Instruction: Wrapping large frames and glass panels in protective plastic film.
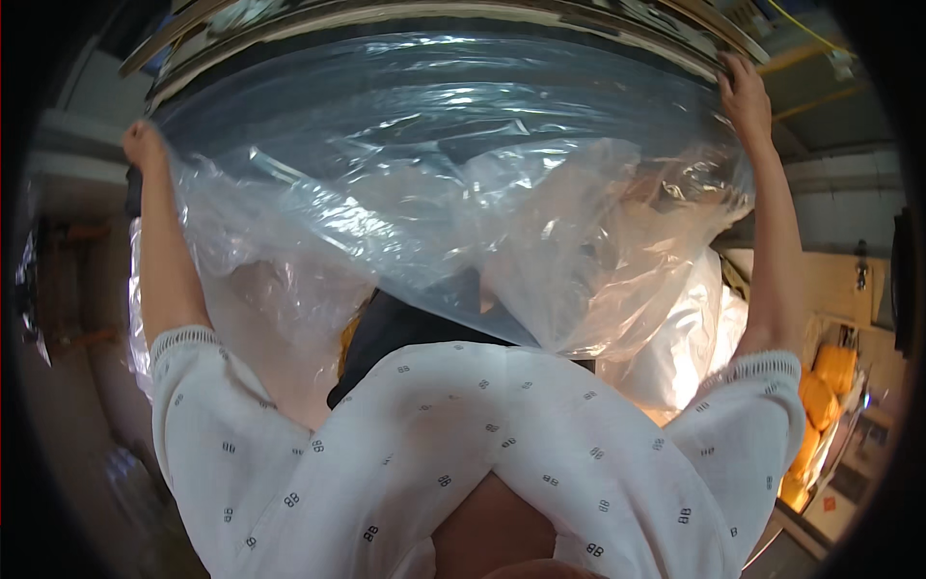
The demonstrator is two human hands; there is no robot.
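Observation:
A large sheet of clear plastic film (405,207) spreads from the far edge down toward my body, wrinkled and shiny. My left hand (145,145) is closed in a fist at the film's far left corner. Over at the far right corner, my right hand (746,101) has its fingers curled on the film's edge, beside the end of a long frame. Under the upper part of the film lies a wide dark surface (424,58). Nearer to me the film hangs in loose folds, and dark cloth (405,333) shows beneath it.
Long wooden strips or frame edges (434,12) run along the far side. Orange bags or bundles (825,381) are piled at the right. A yellow cord (801,24) hangs at the upper right. More crumpled plastic (680,372) lies low at the right.

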